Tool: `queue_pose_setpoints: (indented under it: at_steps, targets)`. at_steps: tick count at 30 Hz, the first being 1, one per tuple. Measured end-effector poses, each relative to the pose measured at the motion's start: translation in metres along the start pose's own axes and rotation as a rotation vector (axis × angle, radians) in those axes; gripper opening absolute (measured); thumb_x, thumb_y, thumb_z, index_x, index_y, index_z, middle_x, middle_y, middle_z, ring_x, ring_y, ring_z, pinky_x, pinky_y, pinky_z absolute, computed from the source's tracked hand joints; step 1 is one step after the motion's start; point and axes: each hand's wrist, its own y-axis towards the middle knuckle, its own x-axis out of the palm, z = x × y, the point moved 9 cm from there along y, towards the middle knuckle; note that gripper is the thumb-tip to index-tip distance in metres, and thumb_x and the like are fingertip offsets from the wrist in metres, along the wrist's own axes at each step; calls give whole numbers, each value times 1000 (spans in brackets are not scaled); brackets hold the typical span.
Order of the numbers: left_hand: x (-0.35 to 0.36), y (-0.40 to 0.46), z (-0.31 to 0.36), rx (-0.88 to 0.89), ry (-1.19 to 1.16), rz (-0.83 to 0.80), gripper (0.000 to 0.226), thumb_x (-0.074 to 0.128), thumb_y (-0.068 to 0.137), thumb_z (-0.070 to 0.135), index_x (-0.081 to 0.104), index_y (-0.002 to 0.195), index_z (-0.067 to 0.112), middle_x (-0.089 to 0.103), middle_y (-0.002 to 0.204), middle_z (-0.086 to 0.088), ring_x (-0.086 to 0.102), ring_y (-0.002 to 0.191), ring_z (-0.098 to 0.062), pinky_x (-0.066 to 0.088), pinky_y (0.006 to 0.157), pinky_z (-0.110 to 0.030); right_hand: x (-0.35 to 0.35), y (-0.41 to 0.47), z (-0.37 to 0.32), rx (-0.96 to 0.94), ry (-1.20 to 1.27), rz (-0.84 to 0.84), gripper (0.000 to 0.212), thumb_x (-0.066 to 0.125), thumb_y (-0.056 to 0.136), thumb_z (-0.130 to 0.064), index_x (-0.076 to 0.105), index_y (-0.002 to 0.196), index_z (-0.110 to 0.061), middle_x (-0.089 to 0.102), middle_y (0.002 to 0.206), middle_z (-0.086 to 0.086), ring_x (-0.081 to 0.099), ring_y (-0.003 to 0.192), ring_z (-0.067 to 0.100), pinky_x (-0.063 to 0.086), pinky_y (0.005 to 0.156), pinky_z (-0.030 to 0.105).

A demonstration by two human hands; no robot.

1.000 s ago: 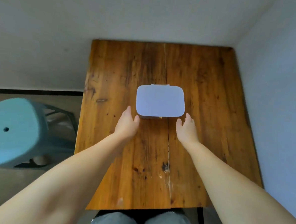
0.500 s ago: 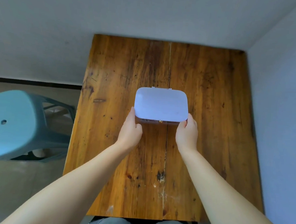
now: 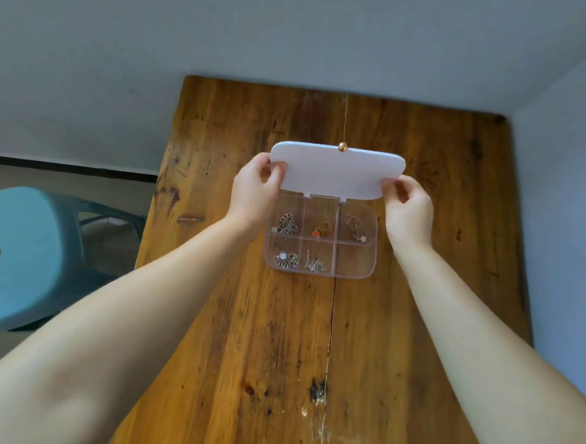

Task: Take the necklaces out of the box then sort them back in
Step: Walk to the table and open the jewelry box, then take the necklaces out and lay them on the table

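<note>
We are at the very start of the job: the box sits near the middle of the wooden table with its white lid swung up and back on the far hinge, so opening is done but nothing has come out yet. Our left hand pinches the lid's left edge between thumb and fingers, and our right hand pinches the right edge the same way, so both hands are closed on the lid and neither touches any jewellery. The clear tray underneath has six compartments in two rows. We count five necklaces, one each in the three far compartments and in the near left and near middle ones; the near right compartment looks bare. The chains are small and bunched, so we cannot tell whether any are tangled. Everything in the task proper remains, as we judge it: lifting each piece out onto the table, then sorting them back into the compartments. A teal stool stands left of the table, well clear.
</note>
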Motion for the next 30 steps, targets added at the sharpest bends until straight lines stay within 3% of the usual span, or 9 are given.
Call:
queue_pose_setpoints:
  at_steps: [3, 6, 12, 15, 18, 20, 24, 27, 30]
  targets:
    - [11, 20, -17, -116, -75, -12, 13, 48, 95, 26, 58, 103, 21, 60, 93, 11, 57, 86, -5, 40, 60, -8, 15, 22, 15, 44, 1, -53, 25, 50, 97, -25, 62, 114, -12, 66, 113, 4, 58, 101, 17, 44, 81, 21]
    - [23, 28, -37, -221, -49, -60, 25, 47, 96, 21, 57, 118, 14, 58, 105, 6, 56, 98, -11, 47, 75, -18, 28, 30, 30, 91, 22, -81, 24, 50, 96, -18, 63, 115, -12, 67, 113, 4, 60, 103, 17, 46, 82, 23]
    - [35, 25, -69, -359, -139, -113, 26, 47, 93, 18, 59, 116, 13, 69, 99, 0, 70, 79, -10, 58, 75, -30, 43, 27, 48, 206, 107, -137, 22, 47, 95, -12, 64, 109, -14, 68, 101, -1, 66, 98, 19, 53, 92, 40]
    - [32, 17, -70, -354, -171, -133, 21, 47, 92, 16, 64, 104, 13, 72, 94, -3, 70, 84, -13, 56, 76, -29, 33, 19, 47, 220, 75, -58, 30, 50, 95, -16, 55, 125, -12, 63, 114, 3, 60, 102, 17, 51, 83, 23]
    - [25, 1, -74, -322, -134, -156, 23, 46, 92, 15, 65, 105, 12, 70, 102, -5, 65, 95, -15, 52, 80, -29, 18, -6, 2, -119, -151, 96, 28, 51, 94, -16, 56, 122, -13, 59, 119, 4, 55, 104, 12, 42, 77, 9]
    - [21, -13, -79, -321, -148, -165, 25, 44, 94, 14, 66, 107, 13, 69, 104, -5, 65, 94, -13, 52, 80, -27, 52, -26, -30, -349, -232, -126, 23, 48, 95, -12, 63, 113, -10, 64, 111, 6, 58, 100, 14, 50, 81, 21]
    - [18, -39, -89, -363, -297, -166, 30, 40, 96, 8, 63, 115, 10, 68, 106, -4, 66, 92, -7, 55, 76, -18, 145, -63, -43, -511, -619, -613, 29, 41, 95, -13, 62, 115, -11, 65, 115, 10, 58, 107, 29, 45, 91, 41]
    - [16, -56, -95, -400, -381, -171, 34, 38, 95, 3, 61, 118, 12, 65, 112, -4, 62, 103, -10, 54, 83, -19, 177, -74, -38, -566, -928, -655, 28, 41, 91, -12, 57, 114, -9, 58, 116, 13, 52, 110, 33, 35, 89, 41]
    - [18, -69, -98, -408, -388, -227, 40, 37, 93, -1, 55, 125, 12, 61, 122, -1, 56, 114, -8, 51, 90, -20, 183, -78, -33, -568, -1041, -641, 30, 45, 89, -15, 55, 117, -9, 55, 117, 13, 50, 110, 32, 34, 88, 41]
